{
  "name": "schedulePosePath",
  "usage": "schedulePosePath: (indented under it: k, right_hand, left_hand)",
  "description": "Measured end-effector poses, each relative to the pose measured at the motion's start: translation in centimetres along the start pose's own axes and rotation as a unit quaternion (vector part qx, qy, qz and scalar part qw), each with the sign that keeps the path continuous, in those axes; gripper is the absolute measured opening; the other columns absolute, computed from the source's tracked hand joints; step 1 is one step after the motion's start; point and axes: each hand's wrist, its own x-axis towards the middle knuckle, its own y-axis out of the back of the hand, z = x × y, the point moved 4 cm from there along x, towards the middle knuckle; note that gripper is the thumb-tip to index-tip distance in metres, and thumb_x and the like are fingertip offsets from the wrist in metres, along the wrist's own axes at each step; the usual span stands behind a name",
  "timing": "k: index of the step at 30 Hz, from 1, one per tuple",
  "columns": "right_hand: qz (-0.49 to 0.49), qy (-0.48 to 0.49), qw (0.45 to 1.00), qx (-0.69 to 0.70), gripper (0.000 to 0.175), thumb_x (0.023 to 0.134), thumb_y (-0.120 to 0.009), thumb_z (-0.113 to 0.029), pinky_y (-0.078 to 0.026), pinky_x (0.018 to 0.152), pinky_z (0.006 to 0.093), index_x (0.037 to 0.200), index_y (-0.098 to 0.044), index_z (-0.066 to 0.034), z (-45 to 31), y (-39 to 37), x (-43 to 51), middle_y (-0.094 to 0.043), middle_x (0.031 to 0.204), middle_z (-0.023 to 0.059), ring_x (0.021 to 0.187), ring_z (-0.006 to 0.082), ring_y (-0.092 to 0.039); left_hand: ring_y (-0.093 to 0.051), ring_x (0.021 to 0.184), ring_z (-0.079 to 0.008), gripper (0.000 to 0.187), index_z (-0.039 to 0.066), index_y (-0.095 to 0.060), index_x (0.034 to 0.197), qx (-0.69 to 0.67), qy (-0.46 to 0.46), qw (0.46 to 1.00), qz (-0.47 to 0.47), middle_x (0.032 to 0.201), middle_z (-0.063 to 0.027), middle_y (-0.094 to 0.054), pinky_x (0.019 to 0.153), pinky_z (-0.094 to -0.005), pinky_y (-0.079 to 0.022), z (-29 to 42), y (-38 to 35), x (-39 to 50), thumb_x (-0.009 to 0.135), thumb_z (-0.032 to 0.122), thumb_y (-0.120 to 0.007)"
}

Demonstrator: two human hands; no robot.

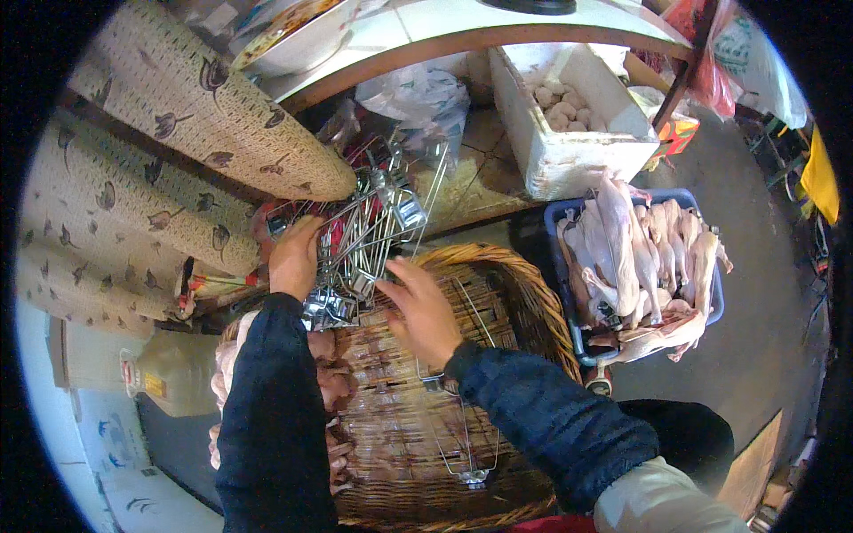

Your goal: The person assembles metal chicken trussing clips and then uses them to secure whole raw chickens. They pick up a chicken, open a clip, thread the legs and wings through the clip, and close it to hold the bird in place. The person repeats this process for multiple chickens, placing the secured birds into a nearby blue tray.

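Note:
My left hand (295, 256) lies at the left side of a tangled heap of metal wire racks with shiny clips (373, 226); its fingertips are hidden against the heap. At the heap's lower right, my right hand (423, 310) has its fingers apart beside the clips. Beneath is a large wicker basket (393, 413), with one wire rack (470, 433) lying on its woven bottom. Pieces of raw meat or poultry (333, 373) line the basket's left part, partly behind my left sleeve.
A blue plastic crate (716, 300) of plucked poultry (620, 246) stands at the right. Behind it is a white foam box (566, 160) holding round pale items (560, 106). Patterned rolls or cushions (220, 113) crowd the left, above a plastic jug (180, 373). A table edge (480, 36) spans the top.

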Motion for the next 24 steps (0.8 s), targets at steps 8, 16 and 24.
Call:
schedulePosePath:
  k: [8, 16, 24]
  right_hand:
    - [0.031, -0.192, 0.978, 0.075, 0.043, 0.085, -0.070, -0.014, -0.051, 0.089, 0.0412, 0.124, -0.058, -0.0021, 2.3, -0.3, -3.8, -0.061, 0.117, 0.0197, 0.103, 0.0366, -0.062]
    - [-0.034, -0.232, 0.970, 0.071, 0.042, 0.088, -0.067, -0.017, -0.054, 0.081, 0.0394, 0.126, -0.058, -0.0038, 2.9, -1.0, -4.8, -0.063, 0.111, 0.0187, 0.095, 0.0343, -0.066]
    - [0.029, -0.307, 0.946, 0.105, 0.033, 0.092, -0.065, -0.013, -0.053, 0.085, 0.0343, 0.123, -0.059, -0.0017, 5.4, 0.3, -7.8, -0.067, 0.106, 0.0111, 0.096, 0.0206, -0.066]
  left_hand:
    - [-0.061, 0.105, -0.0348, 0.025, 0.003, -0.070, 0.109, 0.005, -0.034, 0.999, 0.005, 0.112, -0.0147, -0.069, 0.093, -0.0408, -0.048, 1.0, 2.0, 0.9, 0.085, 0.004, -0.068]
    - [-0.060, 0.095, -0.0362, 0.011, 0.002, -0.064, 0.100, 0.026, -0.072, 0.994, 0.073, 0.097, -0.0149, -0.064, 0.085, -0.0436, -0.048, 3.2, 2.8, 0.8, 0.089, 0.003, -0.062]
    - [-0.060, 0.105, -0.0340, 0.023, 0.005, -0.067, 0.112, 0.046, -0.034, 0.998, 0.041, 0.109, -0.0138, -0.067, 0.091, -0.0418, -0.049, 2.4, 3.1, -1.6, 0.089, 0.008, -0.063]
